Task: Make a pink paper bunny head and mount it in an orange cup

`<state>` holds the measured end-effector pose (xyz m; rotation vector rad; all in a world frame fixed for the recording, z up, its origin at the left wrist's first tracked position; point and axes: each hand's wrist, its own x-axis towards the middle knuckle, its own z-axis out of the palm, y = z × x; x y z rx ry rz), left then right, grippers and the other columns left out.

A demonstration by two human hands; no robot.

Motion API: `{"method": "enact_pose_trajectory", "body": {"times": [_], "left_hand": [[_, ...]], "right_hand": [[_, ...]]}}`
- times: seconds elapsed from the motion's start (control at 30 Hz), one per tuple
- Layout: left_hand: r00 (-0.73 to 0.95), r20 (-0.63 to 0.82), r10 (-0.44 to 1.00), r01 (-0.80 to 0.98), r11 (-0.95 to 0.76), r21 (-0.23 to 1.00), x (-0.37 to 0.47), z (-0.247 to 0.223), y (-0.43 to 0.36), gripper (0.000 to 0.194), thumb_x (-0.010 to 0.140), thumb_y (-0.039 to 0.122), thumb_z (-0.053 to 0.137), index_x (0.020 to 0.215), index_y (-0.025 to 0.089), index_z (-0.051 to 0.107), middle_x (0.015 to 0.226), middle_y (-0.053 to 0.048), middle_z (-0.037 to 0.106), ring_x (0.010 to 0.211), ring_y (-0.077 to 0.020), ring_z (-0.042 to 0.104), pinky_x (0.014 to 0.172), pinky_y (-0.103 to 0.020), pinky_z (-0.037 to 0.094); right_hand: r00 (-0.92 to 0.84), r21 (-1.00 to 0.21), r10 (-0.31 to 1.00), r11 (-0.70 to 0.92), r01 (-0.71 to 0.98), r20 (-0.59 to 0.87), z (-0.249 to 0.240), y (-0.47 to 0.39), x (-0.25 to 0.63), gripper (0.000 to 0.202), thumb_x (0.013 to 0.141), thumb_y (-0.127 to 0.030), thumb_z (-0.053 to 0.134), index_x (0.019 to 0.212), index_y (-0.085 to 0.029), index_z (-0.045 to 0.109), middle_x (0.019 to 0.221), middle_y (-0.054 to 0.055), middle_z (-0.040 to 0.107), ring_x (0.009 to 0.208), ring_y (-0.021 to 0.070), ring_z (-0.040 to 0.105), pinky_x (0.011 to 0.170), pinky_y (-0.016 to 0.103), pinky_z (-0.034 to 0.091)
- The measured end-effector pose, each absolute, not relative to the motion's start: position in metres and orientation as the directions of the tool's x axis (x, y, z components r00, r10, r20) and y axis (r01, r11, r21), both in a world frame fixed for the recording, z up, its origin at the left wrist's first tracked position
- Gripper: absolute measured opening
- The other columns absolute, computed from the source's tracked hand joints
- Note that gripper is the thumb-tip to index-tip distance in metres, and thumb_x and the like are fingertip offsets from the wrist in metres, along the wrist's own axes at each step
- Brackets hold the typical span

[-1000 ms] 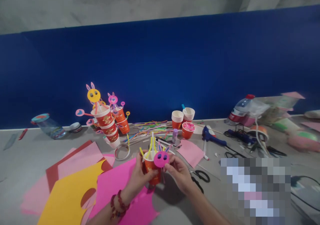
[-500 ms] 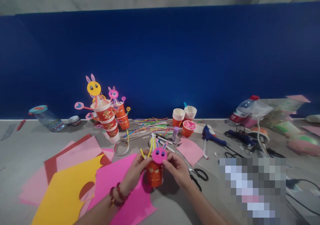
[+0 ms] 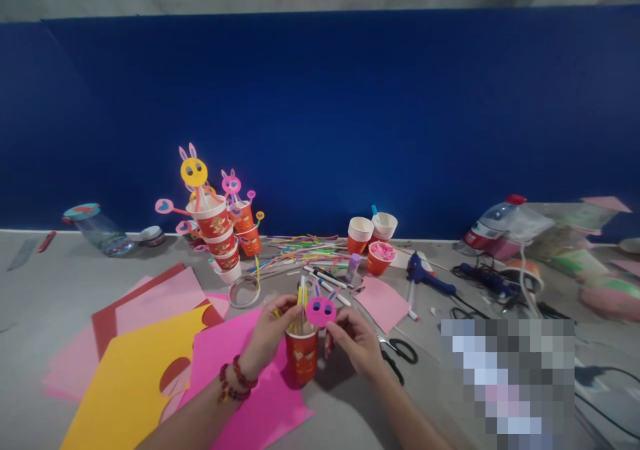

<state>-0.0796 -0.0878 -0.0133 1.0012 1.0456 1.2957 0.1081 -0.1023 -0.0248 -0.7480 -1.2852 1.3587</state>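
Observation:
A red paper cup (image 3: 302, 358) with gold print stands upright in front of me, its white rim showing. Above its right side is a pink paper bunny face (image 3: 321, 311) with purple eyes and upright ears. My right hand (image 3: 356, 345) pinches the face at its lower right edge. At the cup's left rim, my left hand (image 3: 273, 327) is closed around yellow pipe cleaners (image 3: 302, 295), which stick up beside a pale stick. The fingertips partly hide the cup's opening, and I cannot tell whether the left hand also grips the rim.
Pink paper (image 3: 240, 370) and yellow paper (image 3: 125, 363) lie at left. Stacked bunny cups (image 3: 219, 227) stand behind. Black-handled scissors (image 3: 400, 350), a blue glue gun (image 3: 425, 275), markers (image 3: 327, 280) and a cup of pink pieces (image 3: 381, 258) lie farther right or back.
The cup's rim has come into view, with the cup slightly left and lower against the bunny face. The yellow pipe cleaners, spread before, now stand closer together by my left fingers.

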Motion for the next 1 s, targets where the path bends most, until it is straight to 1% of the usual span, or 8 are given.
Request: {"method": "enact_pose_trajectory", "body": {"times": [0.13,0.23,0.37,0.47,0.63,0.77,0.87,1.0], "left_hand": [[0.098,-0.099,0.990,-0.272,0.122,0.955,-0.081,-0.009,-0.091,0.029,0.071,0.038,0.080,0.090,0.016,0.074,0.083,-0.006,0.075,0.076,-0.0194,0.066,0.073,-0.029,0.051],[0.178,-0.134,0.975,-0.286,0.181,0.941,-0.079,-0.007,-0.092,0.028,0.072,0.036,0.081,0.089,0.016,0.074,0.083,-0.005,0.074,0.074,-0.0175,0.065,0.070,-0.026,0.050],[0.247,-0.145,0.958,-0.262,0.210,0.942,-0.069,-0.008,-0.092,0.024,0.070,0.035,0.081,0.083,0.015,0.074,0.078,-0.004,0.072,0.069,-0.0157,0.063,0.067,-0.025,0.049],[0.264,-0.112,0.958,-0.223,0.173,0.959,-0.062,-0.011,-0.090,0.028,0.069,0.034,0.082,0.091,0.016,0.076,0.087,-0.006,0.074,0.076,-0.0186,0.065,0.072,-0.028,0.051],[0.334,-0.008,0.943,-0.109,0.047,0.993,-0.059,-0.013,-0.085,0.032,0.075,0.036,0.077,0.101,0.017,0.075,0.099,-0.009,0.076,0.090,-0.0241,0.067,0.081,-0.033,0.053],[0.357,0.053,0.933,-0.019,-0.050,0.999,-0.064,-0.016,-0.081,0.032,0.081,0.035,0.072,0.108,0.018,0.074,0.106,-0.010,0.075,0.096,-0.0257,0.067,0.086,-0.035,0.053],[0.369,0.048,0.928,-0.023,-0.043,0.999,-0.067,-0.019,-0.080,0.032,0.081,0.036,0.072,0.107,0.017,0.073,0.105,-0.010,0.075,0.094,-0.0254,0.067,0.086,-0.035,0.053],[0.384,-0.001,0.924,-0.091,0.039,0.995,-0.065,-0.023,-0.081,0.035,0.080,0.039,0.074,0.106,0.016,0.072,0.100,-0.010,0.075,0.088,-0.0239,0.068,0.080,-0.033,0.054]], "right_hand": [[-0.068,-0.944,0.963,0.240,-0.228,0.261,-0.016,-0.095,0.121,0.028,0.086,-0.042,0.071,0.073,-0.021,0.059,0.067,-0.002,0.059,0.047,0.0090,0.050,0.045,0.021,0.042],[-0.022,-0.935,0.960,0.267,-0.234,0.279,-0.014,-0.088,0.128,0.027,0.083,-0.041,0.074,0.071,-0.021,0.060,0.066,-0.003,0.057,0.057,0.0119,0.053,0.056,0.024,0.045],[-0.067,-0.936,0.962,0.238,-0.260,0.263,-0.012,-0.083,0.131,0.028,0.081,-0.041,0.075,0.069,-0.021,0.061,0.073,0.000,0.058,0.070,0.0157,0.054,0.066,0.027,0.046],[-0.122,-0.942,0.964,0.198,-0.271,0.237,-0.011,-0.081,0.130,0.028,0.079,-0.041,0.077,0.069,-0.021,0.060,0.079,0.002,0.058,0.074,0.0174,0.054,0.067,0.029,0.046],[-0.169,-0.960,0.969,0.134,-0.247,0.179,-0.012,-0.079,0.129,0.028,0.078,-0.041,0.078,0.070,-0.020,0.061,0.083,0.002,0.059,0.074,0.0176,0.056,0.067,0.030,0.049],[-0.200,-0.972,0.971,0.086,-0.217,0.131,-0.016,-0.079,0.129,0.029,0.078,-0.042,0.077,0.071,-0.020,0.061,0.076,0.000,0.059,0.068,0.0161,0.058,0.066,0.029,0.049],[-0.206,-0.977,0.973,0.060,-0.203,0.102,-0.019,-0.078,0.129,0.030,0.078,-0.044,0.077,0.072,-0.019,0.060,0.071,-0.001,0.060,0.065,0.0158,0.059,0.065,0.029,0.049],[-0.198,-0.981,0.975,0.060,-0.185,0.097,-0.021,-0.077,0.127,0.032,0.077,-0.046,0.078,0.072,-0.019,0.060,0.069,-0.001,0.061,0.064,0.0158,0.060,0.064,0.029,0.049]]}}
